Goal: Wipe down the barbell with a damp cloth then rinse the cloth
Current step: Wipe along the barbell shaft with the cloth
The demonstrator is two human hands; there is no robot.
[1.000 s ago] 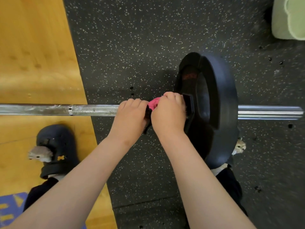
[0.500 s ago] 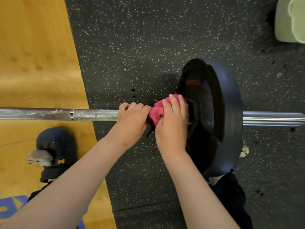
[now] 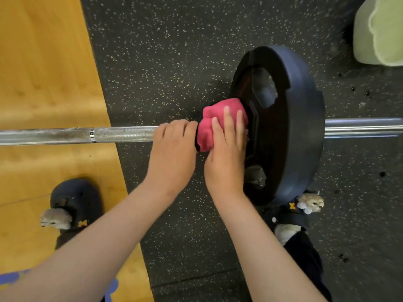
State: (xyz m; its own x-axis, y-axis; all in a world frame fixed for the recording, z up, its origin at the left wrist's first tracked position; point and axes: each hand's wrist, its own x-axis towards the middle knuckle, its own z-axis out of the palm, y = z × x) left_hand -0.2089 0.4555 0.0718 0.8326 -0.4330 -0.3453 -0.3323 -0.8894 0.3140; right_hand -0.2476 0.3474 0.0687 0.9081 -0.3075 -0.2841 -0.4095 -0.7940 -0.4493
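Observation:
A steel barbell (image 3: pixel 122 134) lies left to right across the floor. A black weight plate (image 3: pixel 303 125) stands on its right end, and the bare sleeve (image 3: pixel 362 127) sticks out past it. My left hand (image 3: pixel 174 149) grips the shaft just left of a pink cloth (image 3: pixel 209 127). The cloth is bunched around the bar against the plate's inner face. My right hand (image 3: pixel 226 149) lies over the cloth with its fingers fairly straight, pressing it onto the bar. The bar under both hands is hidden.
Black speckled rubber matting (image 3: pixel 174 51) covers the floor under the plate; a wooden platform (image 3: pixel 43 73) lies to the left. A pale green container (image 3: pixel 379 29) stands at the top right. My slippered feet (image 3: pixel 74 205) are below the bar.
My right hand has straightened from a curled grip to lie flatter over the cloth, and more of the pink cloth shows above the bar. My left hand stays on the shaft.

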